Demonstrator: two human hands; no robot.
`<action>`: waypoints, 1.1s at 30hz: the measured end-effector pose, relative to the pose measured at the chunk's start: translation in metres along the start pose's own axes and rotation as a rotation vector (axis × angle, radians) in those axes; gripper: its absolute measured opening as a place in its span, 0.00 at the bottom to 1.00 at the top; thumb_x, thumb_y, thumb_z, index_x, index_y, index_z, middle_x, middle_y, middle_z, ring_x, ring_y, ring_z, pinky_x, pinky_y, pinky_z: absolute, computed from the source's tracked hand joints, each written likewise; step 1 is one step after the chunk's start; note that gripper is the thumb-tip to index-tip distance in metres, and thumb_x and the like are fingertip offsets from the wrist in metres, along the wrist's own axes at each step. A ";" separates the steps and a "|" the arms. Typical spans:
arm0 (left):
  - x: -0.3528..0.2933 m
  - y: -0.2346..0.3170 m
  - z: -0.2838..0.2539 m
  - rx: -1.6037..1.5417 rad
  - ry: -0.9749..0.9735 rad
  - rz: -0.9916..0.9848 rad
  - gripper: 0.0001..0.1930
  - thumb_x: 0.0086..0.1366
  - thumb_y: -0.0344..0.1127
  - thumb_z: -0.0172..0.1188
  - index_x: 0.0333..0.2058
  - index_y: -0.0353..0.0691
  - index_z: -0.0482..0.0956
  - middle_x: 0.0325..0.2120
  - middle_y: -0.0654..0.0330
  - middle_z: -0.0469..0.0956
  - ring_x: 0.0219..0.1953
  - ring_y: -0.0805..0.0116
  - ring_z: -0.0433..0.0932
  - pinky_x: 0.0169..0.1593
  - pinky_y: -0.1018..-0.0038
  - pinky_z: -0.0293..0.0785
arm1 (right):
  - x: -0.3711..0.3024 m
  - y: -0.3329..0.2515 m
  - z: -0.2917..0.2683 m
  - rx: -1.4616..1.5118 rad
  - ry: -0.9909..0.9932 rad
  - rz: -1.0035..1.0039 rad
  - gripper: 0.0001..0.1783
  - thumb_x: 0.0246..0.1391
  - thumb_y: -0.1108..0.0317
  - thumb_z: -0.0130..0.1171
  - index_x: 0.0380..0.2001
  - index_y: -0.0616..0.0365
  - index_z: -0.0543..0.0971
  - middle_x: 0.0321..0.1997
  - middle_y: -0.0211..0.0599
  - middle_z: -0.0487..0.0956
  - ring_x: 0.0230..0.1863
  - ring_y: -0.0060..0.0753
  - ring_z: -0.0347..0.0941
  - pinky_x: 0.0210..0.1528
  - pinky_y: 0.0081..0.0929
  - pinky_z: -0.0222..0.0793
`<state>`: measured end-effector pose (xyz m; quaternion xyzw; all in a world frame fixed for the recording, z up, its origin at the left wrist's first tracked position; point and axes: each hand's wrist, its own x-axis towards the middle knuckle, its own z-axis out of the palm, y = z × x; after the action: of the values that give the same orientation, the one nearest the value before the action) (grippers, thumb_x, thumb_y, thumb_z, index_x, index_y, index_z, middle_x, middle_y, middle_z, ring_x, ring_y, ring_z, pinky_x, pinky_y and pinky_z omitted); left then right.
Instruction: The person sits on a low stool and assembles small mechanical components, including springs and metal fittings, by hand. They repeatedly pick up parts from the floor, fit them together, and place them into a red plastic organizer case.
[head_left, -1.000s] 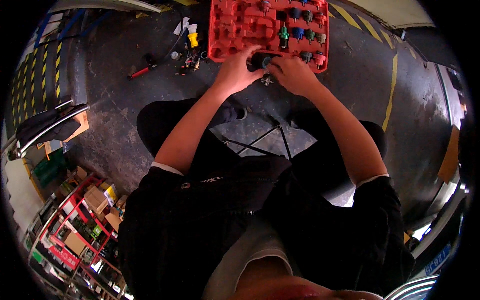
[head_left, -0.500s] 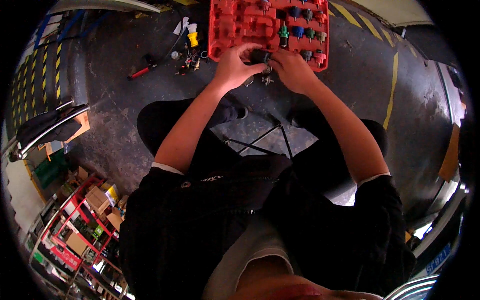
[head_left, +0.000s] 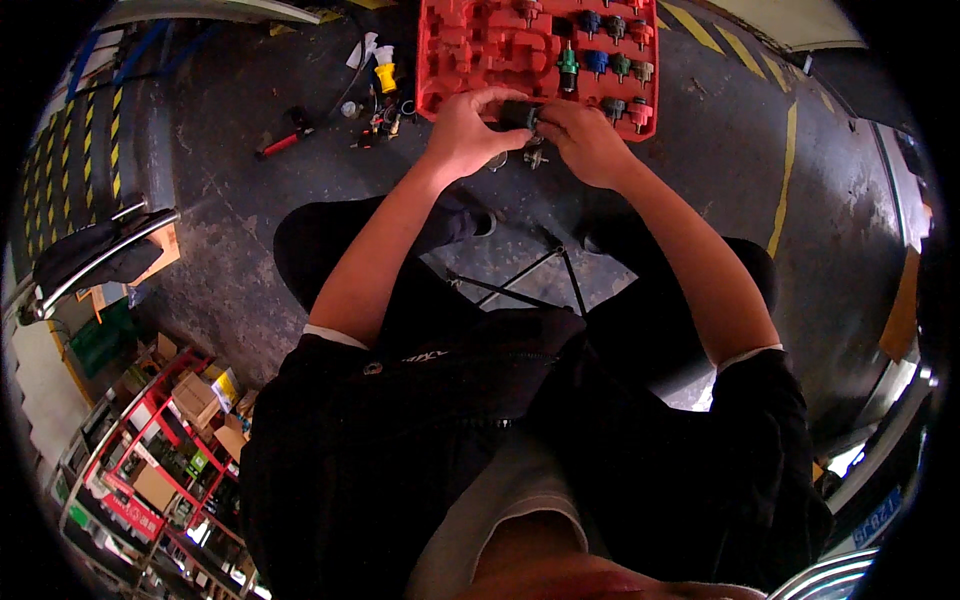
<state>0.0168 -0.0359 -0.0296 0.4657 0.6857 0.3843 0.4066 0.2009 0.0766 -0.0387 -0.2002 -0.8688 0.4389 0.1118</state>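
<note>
The left hand (head_left: 468, 137) grips a dark cylindrical part (head_left: 516, 114) between thumb and fingers; the right hand (head_left: 586, 146) pinches its other end. Just bodyward of both sits a small metal piece (head_left: 536, 158); just beyond, a red case (head_left: 480, 76) holding coloured adapters (head_left: 597, 64); further left, a yellow fitting (head_left: 386, 77).

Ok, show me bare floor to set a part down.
Free: floor between the right forearm and yellow line; between the red-handled tool and left knee. Crowded: left of the red case, with a yellow fitting and small parts.
</note>
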 end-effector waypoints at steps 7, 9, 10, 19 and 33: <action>0.000 -0.009 -0.001 0.051 0.018 0.031 0.24 0.48 0.36 0.71 0.47 0.41 0.83 0.32 0.60 0.85 0.34 0.75 0.83 0.40 0.76 0.78 | -0.002 0.001 0.003 0.000 0.021 -0.029 0.12 0.60 0.66 0.53 0.37 0.66 0.77 0.38 0.55 0.77 0.45 0.62 0.74 0.48 0.51 0.70; 0.000 -0.011 -0.002 0.016 -0.002 0.016 0.24 0.48 0.37 0.71 0.47 0.41 0.84 0.32 0.60 0.85 0.34 0.75 0.83 0.40 0.76 0.78 | -0.003 -0.001 0.003 0.022 0.017 -0.007 0.12 0.60 0.66 0.53 0.37 0.66 0.77 0.39 0.55 0.78 0.45 0.62 0.74 0.48 0.51 0.70; 0.000 -0.013 -0.002 -0.001 -0.012 0.008 0.24 0.48 0.38 0.71 0.46 0.41 0.84 0.33 0.60 0.85 0.34 0.75 0.83 0.40 0.75 0.78 | -0.004 -0.002 0.003 0.033 0.015 0.004 0.12 0.60 0.66 0.53 0.37 0.66 0.77 0.39 0.55 0.78 0.45 0.62 0.74 0.48 0.51 0.70; -0.002 0.006 -0.006 0.026 -0.048 -0.023 0.24 0.49 0.34 0.71 0.47 0.38 0.82 0.35 0.60 0.85 0.36 0.73 0.83 0.42 0.75 0.78 | -0.003 0.001 0.002 0.052 -0.033 0.074 0.13 0.60 0.65 0.54 0.39 0.65 0.78 0.40 0.54 0.78 0.46 0.60 0.75 0.49 0.50 0.70; 0.001 0.001 -0.011 -0.039 -0.128 -0.073 0.24 0.50 0.29 0.71 0.49 0.37 0.81 0.40 0.62 0.83 0.41 0.75 0.80 0.47 0.74 0.77 | 0.000 -0.001 -0.001 0.055 -0.069 0.039 0.14 0.60 0.63 0.54 0.36 0.65 0.78 0.37 0.54 0.79 0.43 0.61 0.76 0.46 0.49 0.71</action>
<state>0.0066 -0.0362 -0.0244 0.4559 0.6671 0.3521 0.4723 0.2008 0.0765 -0.0375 -0.1986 -0.8557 0.4714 0.0788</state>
